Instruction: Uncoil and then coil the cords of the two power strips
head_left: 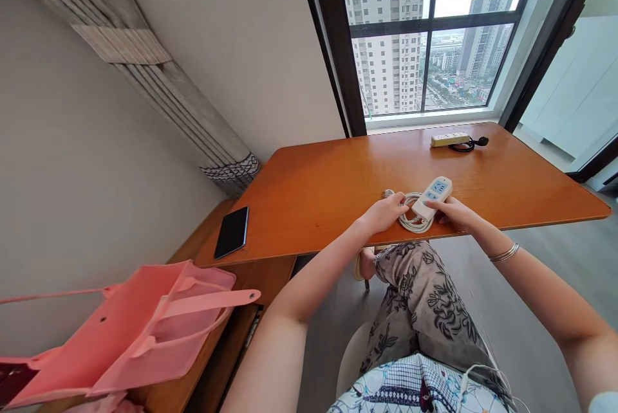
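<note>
Two bare hands on one white power strip and its white cord, by the near edge of the table, right of the middle. Lies slantwise, sockets up, far end toward the right, near end over the looped cord; probably set close to the lap to spare both arms a stretch. On the right, grips the strip by its near half with the right hand, thumb on the socket face, likely to steady it while leaving the far sockets uncovered. On the left, pinches the loops narrowly with the left hand, near the white plug, apparently to stop the turns from springing apart. Cannot tell the number of turns under those fingers, small and partly hidden from above.

By the far edge, toward the right and below the window, a yellow power strip with a bundled black cord, perhaps put there to be out of the hands' way. At the table's left end, a flat dark-screened device, well apart from the cord. Farther left and nearer, a pink bag, open, presumably for easy reach. Beyond, on the left, a grey curtain, gathered by a pale band to hold back its folds.
</note>
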